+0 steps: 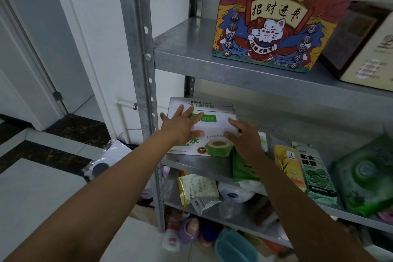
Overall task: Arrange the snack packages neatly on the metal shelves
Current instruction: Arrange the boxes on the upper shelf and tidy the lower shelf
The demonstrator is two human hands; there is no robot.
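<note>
White coconut carton is the one we're sorting right now, so here's the scene from big to small. The metal shelf unit fills the right side, and a colourful cat box sits on the upper shelf.

Our carton is one level down, at the far left end of the middle shelf, just beside the front upright. Its long axis runs left to right along the shelf. The coconut picture faces out at us, and the print on its top reads upside down from here.

Right beside it is a green pouch that looks like it's hanging over the shelf lip, then a row of bags. Our left hand lies flat on the carton with fingers spread, gripping nothing. Our right hand curls round the carton's right corner.

What could go wrong, we reckon: shove the carton right and it bumps that pouch off onto the clutter below. Or the flat left hand slips and the carton swings crooked.
</note>
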